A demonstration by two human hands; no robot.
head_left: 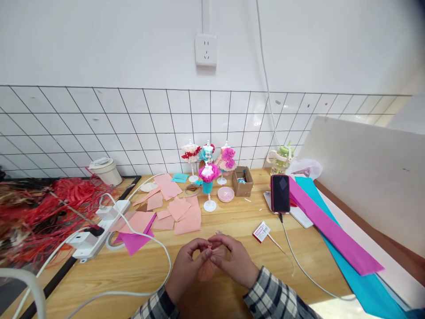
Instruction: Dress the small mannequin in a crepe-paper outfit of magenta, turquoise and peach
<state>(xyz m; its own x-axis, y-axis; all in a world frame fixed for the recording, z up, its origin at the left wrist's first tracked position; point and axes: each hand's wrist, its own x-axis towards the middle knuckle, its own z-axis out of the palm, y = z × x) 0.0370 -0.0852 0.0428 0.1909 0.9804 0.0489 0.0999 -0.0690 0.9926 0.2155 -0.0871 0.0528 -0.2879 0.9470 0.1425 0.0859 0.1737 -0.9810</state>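
Observation:
My left hand (191,263) and my right hand (234,259) meet low in the middle of the view. Between them is a piece of peach paper (207,270), gathered at its top, with the fingertips of both hands pinching it. Beyond my hands stands a small white dress form with a pink ruffle and teal skirt (207,181). Three more decorated forms are behind it, one with red trim (191,155), one teal (207,153) and one with pink flowers (228,157). Cut peach paper sheets (189,219) lie to the left.
A power strip (99,235) with cables is at the left, beside red strands (66,204). A pink bowl (226,194), cardboard box (243,186), phone (280,194), tag (261,231), bottle (281,160) and long magenta paper (332,230) are farther right.

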